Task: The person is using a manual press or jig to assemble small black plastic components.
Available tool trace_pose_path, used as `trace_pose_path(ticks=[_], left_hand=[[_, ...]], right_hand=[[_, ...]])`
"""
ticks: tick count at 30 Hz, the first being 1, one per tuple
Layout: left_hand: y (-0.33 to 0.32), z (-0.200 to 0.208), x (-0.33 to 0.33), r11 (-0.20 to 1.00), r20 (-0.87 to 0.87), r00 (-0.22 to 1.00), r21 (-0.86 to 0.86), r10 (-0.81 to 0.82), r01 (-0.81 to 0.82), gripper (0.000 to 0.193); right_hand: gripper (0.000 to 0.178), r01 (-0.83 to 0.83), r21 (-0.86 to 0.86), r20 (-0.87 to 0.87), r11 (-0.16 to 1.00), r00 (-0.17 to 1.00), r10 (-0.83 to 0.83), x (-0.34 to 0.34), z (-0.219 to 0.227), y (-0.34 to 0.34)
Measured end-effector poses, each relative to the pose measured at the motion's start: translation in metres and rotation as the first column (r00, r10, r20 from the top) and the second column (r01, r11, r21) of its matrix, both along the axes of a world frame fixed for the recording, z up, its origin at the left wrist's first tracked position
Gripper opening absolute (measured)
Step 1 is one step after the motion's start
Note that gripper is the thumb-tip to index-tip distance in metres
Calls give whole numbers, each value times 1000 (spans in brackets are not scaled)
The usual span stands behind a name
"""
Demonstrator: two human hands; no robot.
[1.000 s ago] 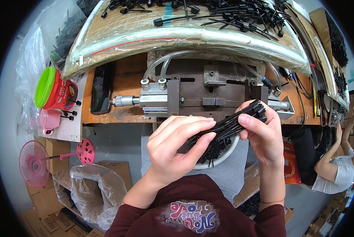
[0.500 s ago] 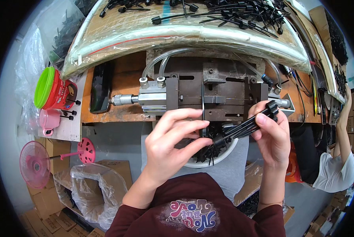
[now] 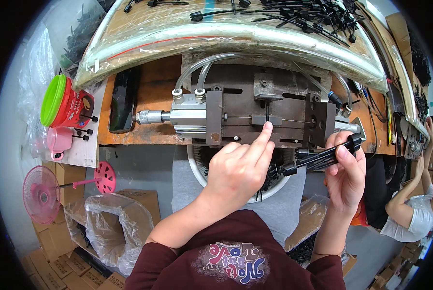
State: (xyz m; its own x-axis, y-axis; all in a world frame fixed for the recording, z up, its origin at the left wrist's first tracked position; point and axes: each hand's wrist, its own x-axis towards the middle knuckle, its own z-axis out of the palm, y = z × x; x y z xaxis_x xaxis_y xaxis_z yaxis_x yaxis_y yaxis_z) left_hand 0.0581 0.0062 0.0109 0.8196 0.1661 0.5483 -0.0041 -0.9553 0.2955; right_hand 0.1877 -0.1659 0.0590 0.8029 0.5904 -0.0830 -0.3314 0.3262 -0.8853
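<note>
My left hand point(image 3: 238, 174) is over the middle of a dark metal clamping fixture point(image 3: 236, 133), its index finger stretched forward. Its fingertip lies on a thin black plastic rod point(image 3: 267, 112) set across the small central block. The rod's far end reaches the upper bracket, while its near part and my thumb are hidden under the hand. To the right, my right hand point(image 3: 346, 171) is closed round a bundle of black plastic rods point(image 3: 318, 158) with ridged heads. Beneath both hands, a round white tub point(image 3: 197, 174) holds more black parts.
Silver cylinders point(image 3: 190, 116) with clear hoses flank the fixture. Behind it, a plastic-wrapped board point(image 3: 236, 41) carries loose black rods. A phone point(image 3: 123, 104), red-green bucket point(image 3: 66, 104) and pink cup point(image 3: 59, 140) are at left. A pink fan point(image 3: 41, 194) stands below; another person point(image 3: 412, 208) is at right.
My left hand has moved forward and right, bringing the black rod from in front of the fixture onto its central block. My right hand has shifted slightly right and nearer with its bundle.
</note>
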Motion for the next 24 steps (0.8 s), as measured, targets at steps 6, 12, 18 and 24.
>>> trace_pose_path(ticks=[6, 12, 18, 24], left_hand=[[3, 1, 1, 999, 7, 1000, -33, -8, 9, 21], [2, 2, 1, 999, -11, 1000, -35, -2, 2, 22], [6, 10, -4, 899, -15, 996, -431, -92, 77, 41], [1, 34, -21, 212, 150, 962, -957, -230, 200, 49]], right_hand=[[18, 17, -7, -5, 1000, 1000, -17, -2, -1, 2], [17, 39, 18, -12, 999, 999, -39, -3, -3, 0], [16, 31, 43, -29, 999, 999, -30, -7, -5, 0], [15, -33, 40, -47, 999, 998, 35, -15, -5, 8]])
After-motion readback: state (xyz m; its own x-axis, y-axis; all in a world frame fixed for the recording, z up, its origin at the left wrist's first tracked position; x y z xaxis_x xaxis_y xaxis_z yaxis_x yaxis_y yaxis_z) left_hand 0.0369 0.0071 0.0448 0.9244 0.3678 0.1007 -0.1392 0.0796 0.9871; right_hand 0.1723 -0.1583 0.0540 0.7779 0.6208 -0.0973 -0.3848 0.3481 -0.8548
